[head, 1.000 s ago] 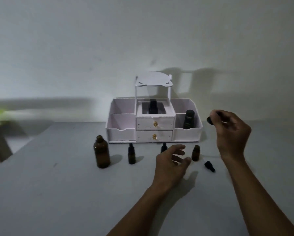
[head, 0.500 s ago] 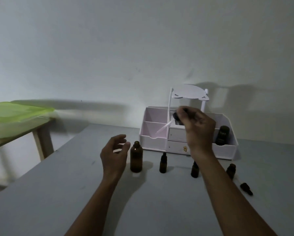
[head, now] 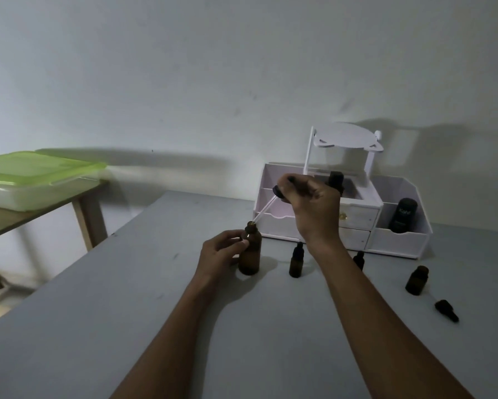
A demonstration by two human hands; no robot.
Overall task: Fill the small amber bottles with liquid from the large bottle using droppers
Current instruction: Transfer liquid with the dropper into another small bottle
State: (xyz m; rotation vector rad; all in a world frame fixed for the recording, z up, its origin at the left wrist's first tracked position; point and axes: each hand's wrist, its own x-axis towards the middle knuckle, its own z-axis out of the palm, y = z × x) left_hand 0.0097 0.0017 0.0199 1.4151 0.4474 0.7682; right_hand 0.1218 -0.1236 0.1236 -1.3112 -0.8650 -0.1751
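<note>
Fingers of R hand round dropper (tilted, tip at lg bottle mouth)

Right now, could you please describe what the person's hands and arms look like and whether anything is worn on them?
Both forearms are bare, with no sleeve in view. The left hand and right hand wear no gloves, and no rings, watch or bracelet can be made out in the dim light.
</note>
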